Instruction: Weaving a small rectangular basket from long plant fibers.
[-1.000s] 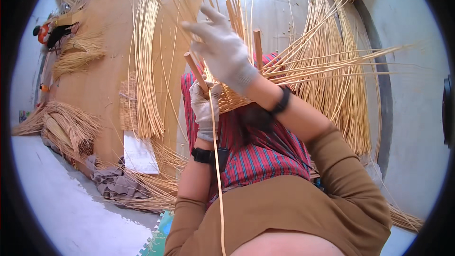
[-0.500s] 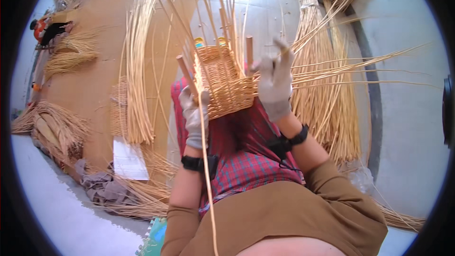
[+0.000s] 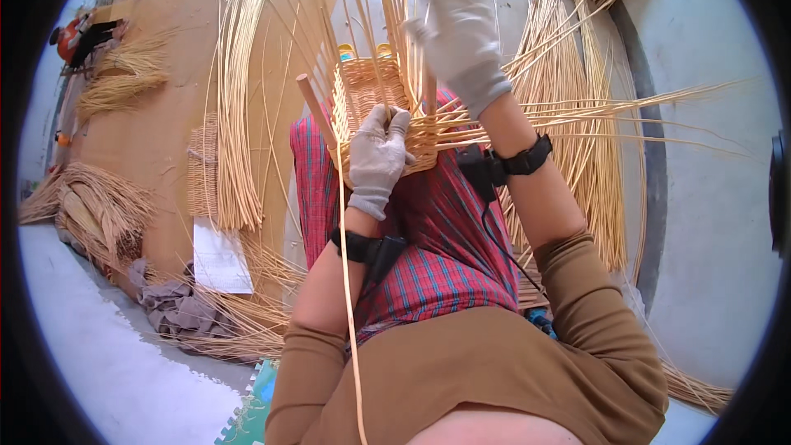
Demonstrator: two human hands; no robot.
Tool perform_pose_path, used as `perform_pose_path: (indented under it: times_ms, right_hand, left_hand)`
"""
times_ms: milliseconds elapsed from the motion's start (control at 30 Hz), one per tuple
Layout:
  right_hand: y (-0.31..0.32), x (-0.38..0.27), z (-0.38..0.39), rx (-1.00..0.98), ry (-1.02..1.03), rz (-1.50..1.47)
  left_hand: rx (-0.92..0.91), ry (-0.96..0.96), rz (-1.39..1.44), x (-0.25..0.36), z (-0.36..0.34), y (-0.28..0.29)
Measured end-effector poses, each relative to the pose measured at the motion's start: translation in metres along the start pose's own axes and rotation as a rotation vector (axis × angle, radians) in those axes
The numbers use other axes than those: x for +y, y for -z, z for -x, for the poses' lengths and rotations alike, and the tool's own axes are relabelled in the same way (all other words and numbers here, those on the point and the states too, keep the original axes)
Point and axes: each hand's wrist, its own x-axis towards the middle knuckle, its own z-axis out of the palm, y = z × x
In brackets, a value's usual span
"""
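A partly woven wicker basket [image 3: 367, 74] rests on my lap, with long upright canes fanning away from its far side and more canes sticking out to the right. Wooden pegs, one at the left [image 3: 315, 107], stand at its corners. My left hand [image 3: 379, 156], in a pale work glove, is closed over the basket's near wall, its fingertips pinching an upright cane [image 3: 375, 58]. Above the basket's right side my right hand [image 3: 465, 45], gloved too, is raised with fingers spread, smeared by motion. One long cane [image 3: 348, 280] runs from the near left corner down over my left forearm.
Bundles of long canes lie to the left [image 3: 239, 107] and right [image 3: 568, 115] on the floor. Further left are a shorter bundle [image 3: 124, 103], a coiled heap [image 3: 103, 206], a white sheet [image 3: 221, 259] and a grey cloth [image 3: 177, 305].
My left hand has shifted from the left corner peg rightward to the middle of the near wall. My right hand has lifted away from the right-hand canes, up and forward.
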Motion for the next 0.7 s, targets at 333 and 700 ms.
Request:
perform_pose_path:
  times_ms: [333,700]
  right_hand:
    - [0.037,-0.050,0.075,0.072,-0.314,-0.237]
    - [0.017,-0.012,0.136,0.229,-1.206,-1.226]
  left_hand:
    - [0.239,-0.744,-0.591,-0.074,0.047,0.088]
    - [0.021,-0.486,-0.547,-0.030,0.000,0.117]
